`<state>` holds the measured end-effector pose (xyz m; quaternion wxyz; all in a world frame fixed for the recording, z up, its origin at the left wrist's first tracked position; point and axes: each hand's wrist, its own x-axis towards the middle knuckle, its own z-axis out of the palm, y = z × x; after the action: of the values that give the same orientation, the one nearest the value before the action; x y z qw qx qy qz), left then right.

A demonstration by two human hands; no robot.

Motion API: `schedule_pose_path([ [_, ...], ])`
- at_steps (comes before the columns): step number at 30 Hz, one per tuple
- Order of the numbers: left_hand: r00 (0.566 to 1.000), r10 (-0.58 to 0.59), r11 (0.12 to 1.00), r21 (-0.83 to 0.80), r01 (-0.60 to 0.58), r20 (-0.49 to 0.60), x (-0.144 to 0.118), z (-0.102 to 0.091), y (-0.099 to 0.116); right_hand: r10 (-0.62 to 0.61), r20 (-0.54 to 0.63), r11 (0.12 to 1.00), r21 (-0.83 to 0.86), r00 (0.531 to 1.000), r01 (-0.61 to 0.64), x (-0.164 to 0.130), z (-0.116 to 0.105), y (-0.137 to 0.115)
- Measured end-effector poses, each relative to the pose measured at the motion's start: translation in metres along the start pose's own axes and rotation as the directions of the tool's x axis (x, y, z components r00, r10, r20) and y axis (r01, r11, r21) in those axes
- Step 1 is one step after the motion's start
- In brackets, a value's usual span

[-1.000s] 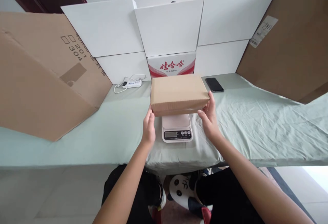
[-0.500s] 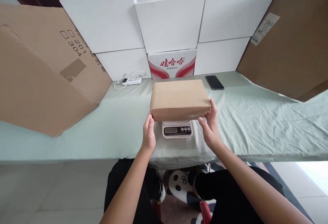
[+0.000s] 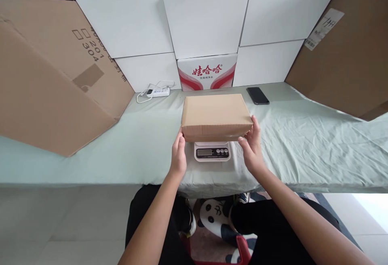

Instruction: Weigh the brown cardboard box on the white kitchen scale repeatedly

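a brown cardboard box (image 3: 216,111) is near the middle of the table, above the far part of a white scale (image 3: 212,159); whether it rests on the scale or is held clear of it cannot be told. the left hand (image 3: 179,156) grasps the box at its near left corner, its fingers partly hidden by the cardboard. the right hand (image 3: 252,148) grasps the near right corner, fingers along the right side and thumb by the lower near edge. the scale's display and round buttons show between the two hands, on the near side of the box. a pale green cloth (image 3: 145,148) covers the table. a black phone (image 3: 257,95) lies to the far right of the box, and a white cable (image 3: 142,97) to the far left. behind stands a red-and-white carton (image 3: 207,73).
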<state>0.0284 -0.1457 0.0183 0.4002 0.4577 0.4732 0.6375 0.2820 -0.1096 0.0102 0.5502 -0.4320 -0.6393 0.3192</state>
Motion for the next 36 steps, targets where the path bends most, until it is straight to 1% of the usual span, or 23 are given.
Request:
schedule_pose_path([
  [6, 1.000, 0.005, 1.000, -0.008, -0.005, 0.004, -0.001, 0.001, 0.003, 0.015, 0.013, 1.000, 0.005, 1.000, -0.015, 0.002, -0.001, -0.001],
  [15, 0.999, -0.012, 1.000, 0.004, 0.012, -0.030, -0.002, 0.002, 0.003, 0.024, -0.001, 1.000, 0.018, 1.000, -0.024, 0.002, -0.002, 0.002],
  [23, 0.999, -0.020, 1.000, -0.015, 0.019, -0.028, -0.003, 0.003, 0.002, 0.019, -0.011, 0.999, 0.044, 1.000, -0.018, 0.004, 0.001, 0.003],
  [26, 0.999, -0.009, 1.000, -0.004, 0.009, -0.037, -0.003, 0.002, 0.001, -0.003, -0.019, 1.000, 0.011, 1.000, 0.003, 0.008, -0.005, 0.000],
  [28, 0.996, 0.009, 1.000, 0.009, -0.008, -0.093, -0.002, -0.002, 0.002, -0.065, -0.092, 0.998, -0.026, 0.994, 0.063, 0.014, -0.015, -0.003],
  [29, 0.990, 0.019, 1.000, 0.014, -0.017, -0.138, 0.000, -0.004, 0.003, -0.109, -0.154, 0.994, -0.041, 0.982, 0.104, 0.018, -0.021, -0.005],
  [30, 0.982, 0.028, 1.000, 0.018, -0.025, -0.186, 0.001, -0.007, 0.005, -0.149, -0.225, 0.989, -0.048, 0.963, 0.141, 0.023, -0.028, -0.005],
  [32, 0.966, 0.029, 1.000, 0.009, -0.027, -0.259, 0.005, -0.012, 0.008, -0.187, -0.335, 0.982, -0.046, 0.924, 0.182, 0.034, -0.040, -0.004],
  [34, 0.955, 0.004, 1.000, -0.029, -0.013, -0.297, 0.008, -0.015, 0.011, -0.164, -0.392, 0.986, -0.030, 0.905, 0.166, 0.042, -0.048, -0.001],
  [36, 0.948, -0.040, 0.996, -0.084, 0.014, -0.317, 0.011, -0.017, 0.014, -0.094, -0.418, 0.994, 0.006, 0.904, 0.106, 0.047, -0.051, 0.002],
])
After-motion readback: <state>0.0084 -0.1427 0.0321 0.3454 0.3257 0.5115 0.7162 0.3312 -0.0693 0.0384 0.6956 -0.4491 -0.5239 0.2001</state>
